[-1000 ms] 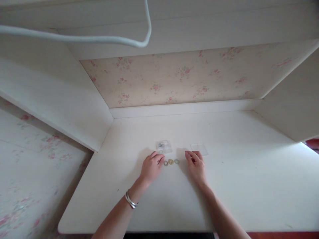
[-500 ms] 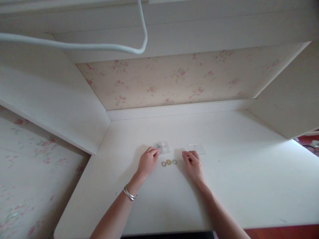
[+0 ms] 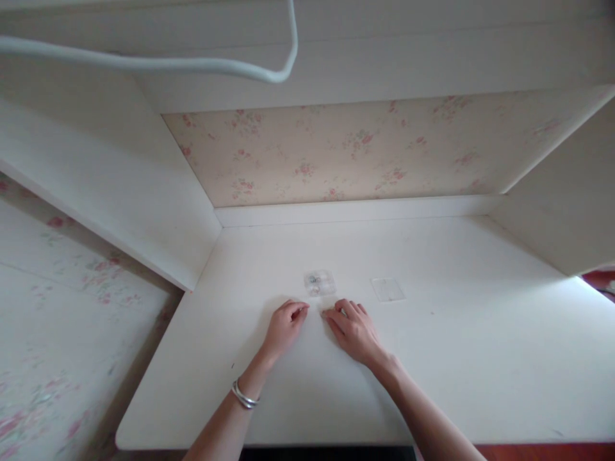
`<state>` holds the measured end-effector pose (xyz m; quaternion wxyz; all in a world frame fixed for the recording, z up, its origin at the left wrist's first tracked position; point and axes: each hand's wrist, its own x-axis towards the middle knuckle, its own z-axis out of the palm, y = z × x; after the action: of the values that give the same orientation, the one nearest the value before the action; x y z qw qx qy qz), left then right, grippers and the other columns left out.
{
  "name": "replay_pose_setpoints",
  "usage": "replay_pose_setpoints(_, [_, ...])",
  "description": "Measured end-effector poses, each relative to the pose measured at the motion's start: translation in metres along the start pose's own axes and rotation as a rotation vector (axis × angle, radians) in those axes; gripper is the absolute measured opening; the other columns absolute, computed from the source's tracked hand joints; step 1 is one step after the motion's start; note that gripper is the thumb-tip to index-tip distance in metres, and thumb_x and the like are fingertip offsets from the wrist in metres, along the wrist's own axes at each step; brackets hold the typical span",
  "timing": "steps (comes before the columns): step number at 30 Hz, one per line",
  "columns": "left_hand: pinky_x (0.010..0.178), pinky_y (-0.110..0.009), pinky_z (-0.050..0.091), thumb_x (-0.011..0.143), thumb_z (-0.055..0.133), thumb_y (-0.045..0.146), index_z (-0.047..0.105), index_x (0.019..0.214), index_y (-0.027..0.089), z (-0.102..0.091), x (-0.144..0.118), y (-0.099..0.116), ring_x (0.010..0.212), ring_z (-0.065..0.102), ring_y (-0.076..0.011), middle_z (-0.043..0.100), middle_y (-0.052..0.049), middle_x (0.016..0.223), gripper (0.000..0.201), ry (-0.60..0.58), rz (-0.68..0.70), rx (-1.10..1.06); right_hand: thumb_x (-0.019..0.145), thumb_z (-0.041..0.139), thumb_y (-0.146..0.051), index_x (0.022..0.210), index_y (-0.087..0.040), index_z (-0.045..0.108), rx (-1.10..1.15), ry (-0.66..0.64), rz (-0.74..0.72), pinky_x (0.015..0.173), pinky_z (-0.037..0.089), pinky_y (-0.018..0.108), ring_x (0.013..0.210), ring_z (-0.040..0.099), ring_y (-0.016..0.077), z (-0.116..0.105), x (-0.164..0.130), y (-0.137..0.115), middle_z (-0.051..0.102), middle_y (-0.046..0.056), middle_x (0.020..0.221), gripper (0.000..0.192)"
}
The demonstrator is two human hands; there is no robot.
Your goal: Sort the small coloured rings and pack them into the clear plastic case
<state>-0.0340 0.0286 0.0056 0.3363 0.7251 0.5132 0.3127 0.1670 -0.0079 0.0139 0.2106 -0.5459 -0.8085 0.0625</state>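
A small clear plastic box (image 3: 320,283) with compartments lies on the white desk, with small ring-like pieces in its left part. My left hand (image 3: 286,325) is closed in a pinch just in front of the box's left corner; whatever its fingertips may hold is too small to make out. My right hand (image 3: 354,328) rests low on the desk in front of the box, thumb and forefinger drawn together. Its fingers cover the spot where three small coloured rings lay, so the rings are hidden. A flat clear lid (image 3: 388,289) lies to the right of the box.
The white desk (image 3: 480,358) has a raised back strip and side panels (image 3: 567,192) at left and right. Flowered wallpaper (image 3: 331,153) covers the wall behind. A thick white cable (image 3: 192,65) hangs across the upper left, near the camera.
My right hand has moved left, from near the lid onto the three rings. My left hand has drawn back from the box towards me. The view has shifted slightly.
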Motion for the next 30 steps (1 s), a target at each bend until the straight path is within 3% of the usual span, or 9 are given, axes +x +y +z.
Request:
replay_pose_setpoints(11, [0.07, -0.023, 0.047, 0.089, 0.044, 0.031, 0.068, 0.092, 0.021, -0.003, -0.003, -0.002, 0.078, 0.06, -0.0134, 0.065, -0.003, 0.087, 0.026, -0.022, 0.017, -0.018, 0.09, 0.045, -0.02, 0.094, -0.024, 0.065, -0.006, -0.025, -0.042, 0.072, 0.037, 0.031, 0.081, 0.052, 0.0177, 0.004, 0.007, -0.007, 0.059, 0.006, 0.09, 0.021])
replay_pose_setpoints(21, [0.067, -0.023, 0.046, 0.089, 0.045, 0.029, 0.068, 0.094, 0.02, -0.003, -0.005, -0.005, 0.071, 0.057, -0.012, 0.063, -0.002, 0.082, 0.025, -0.045, 0.009, -0.023, 0.091, 0.043, -0.028, 0.094, -0.022, 0.066, 0.081, 0.117, 0.055, 0.074, 0.041, 0.03, 0.082, 0.053, 0.0169, 0.008, 0.031, -0.008, 0.057, 0.007, 0.093, 0.024])
replay_pose_setpoints(30, [0.066, -0.022, 0.046, 0.087, 0.047, 0.027, 0.068, 0.092, 0.02, -0.004, -0.006, -0.006, 0.073, 0.058, -0.0122, 0.064, -0.003, 0.084, 0.022, -0.033, 0.04, -0.037, 0.091, 0.041, -0.031, 0.087, -0.024, 0.068, 0.071, 0.171, 0.092, 0.072, 0.044, 0.03, 0.076, 0.054, 0.0154, 0.024, 0.058, 0.006, 0.057, 0.006, 0.09, 0.028])
